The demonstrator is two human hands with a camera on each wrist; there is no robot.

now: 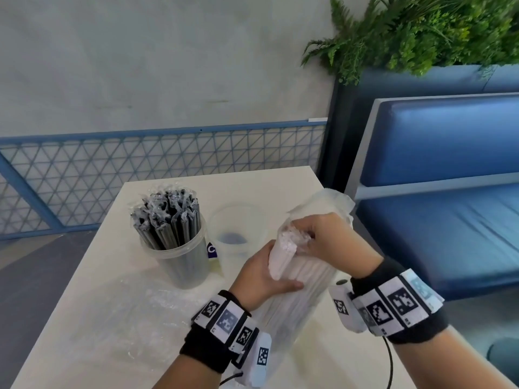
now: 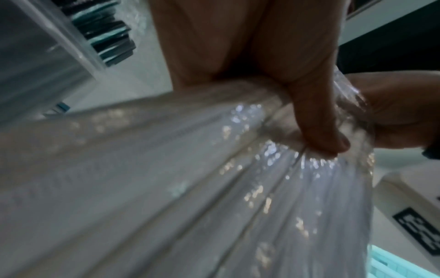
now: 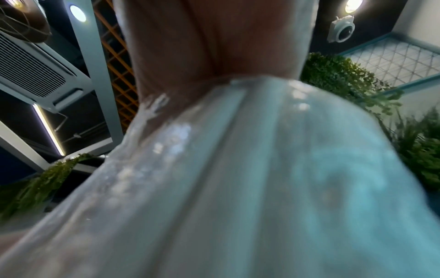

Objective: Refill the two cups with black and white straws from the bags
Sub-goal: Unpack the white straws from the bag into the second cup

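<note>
A clear cup (image 1: pixel 182 259) packed with wrapped black straws (image 1: pixel 168 217) stands on the white table (image 1: pixel 84 346). Beside it to the right stands a second clear cup (image 1: pixel 238 228) with no straws in it. My left hand (image 1: pixel 264 279) grips a clear bag of white straws (image 1: pixel 295 284) from the left, thumb across the plastic (image 2: pixel 316 131). My right hand (image 1: pixel 328 240) holds the white straws at the bag's open top. The bag (image 3: pixel 238 169) fills the right wrist view, blurred.
A flattened clear plastic bag (image 1: pixel 134 310) lies on the table in front of the black-straw cup. A blue padded bench (image 1: pixel 438 192) stands to the right, with green plants (image 1: pixel 421 29) above it. A blue mesh railing (image 1: pixel 140 164) runs behind the table.
</note>
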